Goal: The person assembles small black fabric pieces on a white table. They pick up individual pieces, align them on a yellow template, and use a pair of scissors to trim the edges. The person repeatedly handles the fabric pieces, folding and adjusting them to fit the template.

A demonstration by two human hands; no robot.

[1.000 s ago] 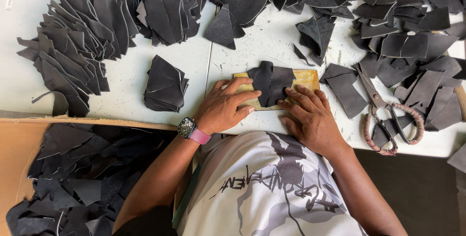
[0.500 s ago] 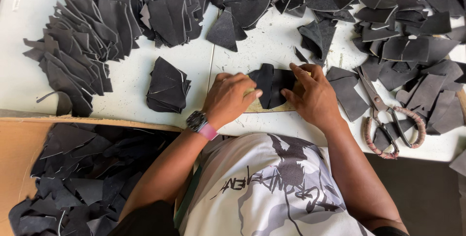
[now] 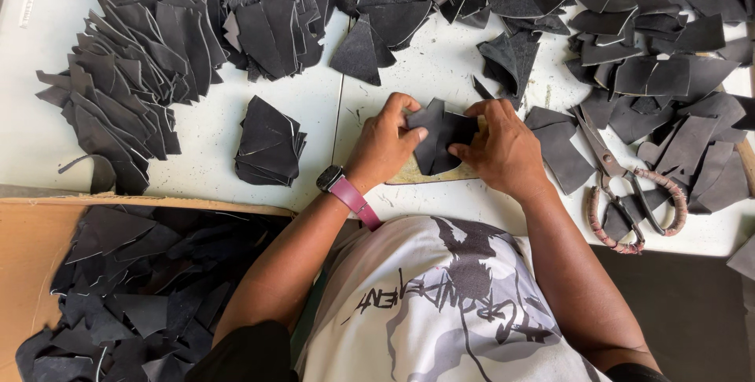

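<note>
A white table was strewn with piles of black leather scraps. Near its front edge, a tan board lay under one black leather piece. The left hand and right hand pinched that piece between them from either side, fingers closed on its edges. Scissors lay just right.
</note>
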